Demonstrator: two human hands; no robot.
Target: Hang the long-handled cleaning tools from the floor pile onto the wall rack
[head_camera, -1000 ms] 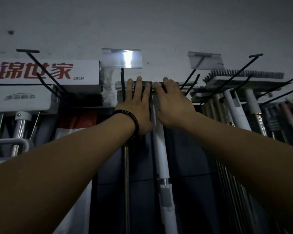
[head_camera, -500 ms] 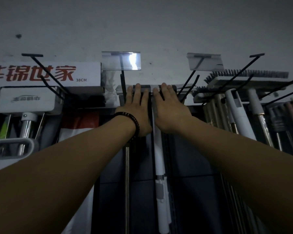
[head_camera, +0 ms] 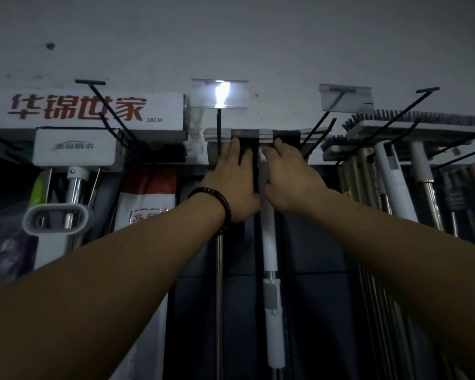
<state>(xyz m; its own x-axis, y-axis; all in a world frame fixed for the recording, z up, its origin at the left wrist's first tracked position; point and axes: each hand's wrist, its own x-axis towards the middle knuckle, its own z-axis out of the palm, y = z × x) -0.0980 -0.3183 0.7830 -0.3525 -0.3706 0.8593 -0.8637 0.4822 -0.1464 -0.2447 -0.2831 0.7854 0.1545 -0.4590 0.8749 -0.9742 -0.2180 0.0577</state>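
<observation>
Overhead, the grey wall [head_camera: 285,37] fills the upper half of my view, dim and marked with a few dark spots. Across it runs the wall rack [head_camera: 218,124], a row of black wire hooks that reach out toward me. On the left hangs a long white carton [head_camera: 93,111] printed with red characters and "38CM", and a smaller white box [head_camera: 74,146] sits just below it.

On the centre hook hangs a flat mop. Its head [head_camera: 266,135], banded white and dark, lies level at the top. Its white handle [head_camera: 269,242] drops straight down toward the bottom of the view. A bare metal pole [head_camera: 219,283] hangs just left of that handle. To the right, bristle brushes [head_camera: 412,120] rest on the next hooks, with a cluster of handles hanging below them.

Both bare forearms reach up to the mop. The left grip [head_camera: 231,182] lies flat with its fingers straight, their tips pressing on the dark band of the head, and it holds nothing. The right grip [head_camera: 288,182] lies over the top of the white handle, touching it. Its fingers bend at the knuckles under the head, and I cannot tell whether they close on the handle.

Two clear label holders [head_camera: 220,94] stand above the hooks. The centre one catches a bright glare. A dark beaded bracelet [head_camera: 217,200] circles the left wrist.
</observation>
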